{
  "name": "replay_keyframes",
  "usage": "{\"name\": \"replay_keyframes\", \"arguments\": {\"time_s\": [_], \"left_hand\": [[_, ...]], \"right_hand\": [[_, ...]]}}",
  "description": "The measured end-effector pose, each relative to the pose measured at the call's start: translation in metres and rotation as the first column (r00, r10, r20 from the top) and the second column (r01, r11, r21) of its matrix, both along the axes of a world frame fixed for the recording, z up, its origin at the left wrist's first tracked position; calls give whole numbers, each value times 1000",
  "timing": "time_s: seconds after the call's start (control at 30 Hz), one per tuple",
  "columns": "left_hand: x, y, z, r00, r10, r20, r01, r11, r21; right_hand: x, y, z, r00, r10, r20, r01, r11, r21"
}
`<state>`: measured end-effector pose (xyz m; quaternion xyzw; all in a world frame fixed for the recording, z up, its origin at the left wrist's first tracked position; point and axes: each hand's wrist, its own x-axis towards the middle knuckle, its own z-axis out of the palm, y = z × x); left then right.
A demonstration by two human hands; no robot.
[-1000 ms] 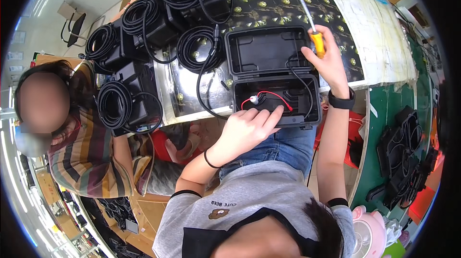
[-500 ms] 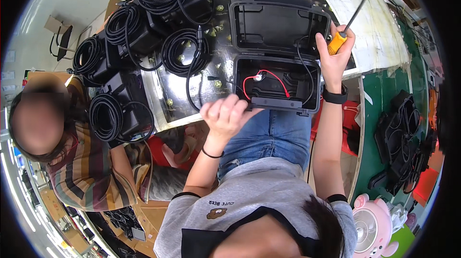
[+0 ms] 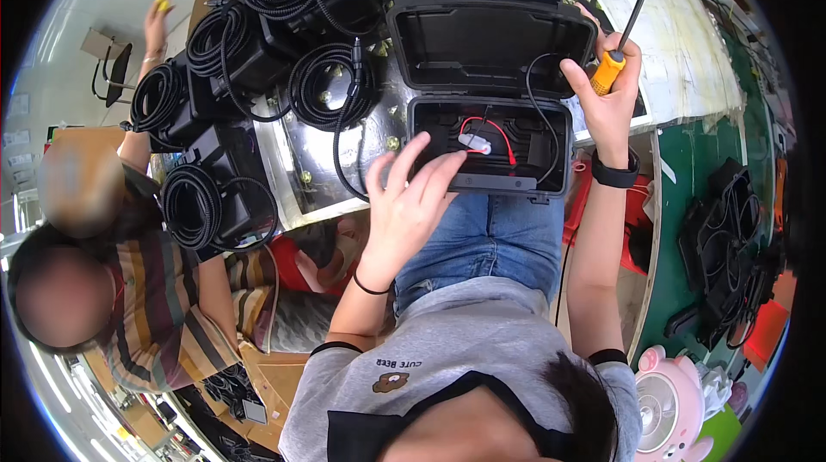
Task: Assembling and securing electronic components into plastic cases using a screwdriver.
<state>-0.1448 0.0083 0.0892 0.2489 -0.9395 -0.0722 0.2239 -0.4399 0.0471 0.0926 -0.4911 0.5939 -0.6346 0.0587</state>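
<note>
Left hand (image 3: 411,208) has moved over the black box (image 3: 508,181), fingers wide; right hand (image 3: 613,111), farther right, holds the yellow screwdriver (image 3: 607,73). Best keep the red wire (image 3: 494,123) tucked inside.

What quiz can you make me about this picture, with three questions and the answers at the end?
1. True or false: the black box has its lid open.
2. In which hand does the person wearing the camera hold the yellow-handled screwdriver?
3. Which wire colour shows inside the box? A) blue B) red C) green

Key:
1. True.
2. The right hand.
3. B, a red wire.
</note>
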Motion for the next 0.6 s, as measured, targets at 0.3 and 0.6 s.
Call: {"name": "replay_keyframes", "arguments": {"time_s": [0.3, 0.6], "left_hand": [[-5, -19, 9, 997, 73, -13, -74, 987, -145], [-13, 14, 10, 989, 88, -121, -97, 993, -65]], "right_hand": [[-2, 1, 5, 977, 40, -207, -45, 999, -19], [4, -1, 3, 984, 38, -174, -54, 995, -89]]}}
